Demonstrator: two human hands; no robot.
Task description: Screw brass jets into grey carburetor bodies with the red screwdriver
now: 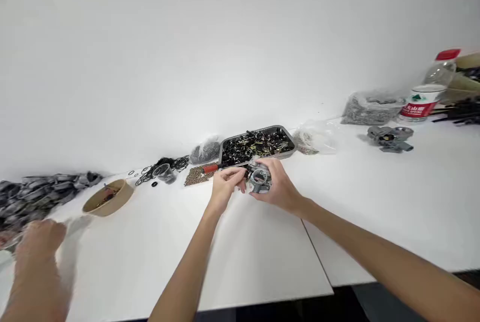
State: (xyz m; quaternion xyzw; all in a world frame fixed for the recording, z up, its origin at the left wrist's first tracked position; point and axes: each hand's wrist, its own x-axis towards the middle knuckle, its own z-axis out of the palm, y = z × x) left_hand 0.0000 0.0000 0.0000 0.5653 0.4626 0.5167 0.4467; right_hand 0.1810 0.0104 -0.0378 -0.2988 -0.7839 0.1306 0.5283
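A grey metal part with a round opening [260, 177] is held above the white table, in front of a tray of small dark and brass-coloured parts [258, 144]. My right hand [279, 186] wraps round its right side. At its left side, my left hand [225, 187] has its fingers pinched together by a small dark piece; what they grip is too small to make out. Just behind my left hand, a red-handled tool [210, 168] lies over a patch of small brass pieces [197, 175].
Another person's hand [41, 237] is at the far left, by a pile of grey parts [37, 192]. A bowl [122, 197], a clear cup [165, 174] and black rings [180, 163] lie left. Rightward are bags [371, 108], another metal part [390, 138] and a bottle [423, 94].
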